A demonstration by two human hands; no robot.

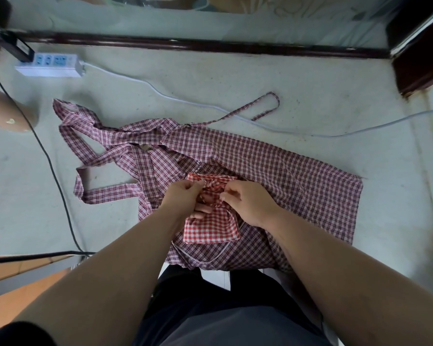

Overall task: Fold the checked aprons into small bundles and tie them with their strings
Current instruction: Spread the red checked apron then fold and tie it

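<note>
While the small red-and-white checked bundle (pixel 210 228) lies on top of a larger checked apron (pixel 298 176), both hands meet at its far end. The left hand (pixel 183 196) pinches the bundle's strings (pixel 211 189) between thumb and forefinger, and its other fingers (pixel 202 209) curl against the cloth below. The right hand (pixel 248 203) faces it from the other side, its fingers (pixel 226 195) also clamped on the strings, so the two hands are almost touching over a bunched, knotted patch of fabric. How far the knot is tied cannot be told, since the fingertips cover it.

The bundle is a compact folded rectangle, its near end flat and neat, its far end gathered where the strings cross. The larger apron beneath it is darker, in maroon and white checks, and is spread out unfolded on the pale floor (pixel 235 76) just in front of the person's dark trousers. Its wide straps (pixel 105 193) trail off in loops to the left, and a thin tie (pixel 268 106) loops away toward the far right.

A white power strip (pixel 49 64) sits on the floor at the far left, with a white cable (pixel 185 98) running from it past the thin tie. A black cable (pixel 53 168) runs down the left side, well apart from the bundle.
</note>
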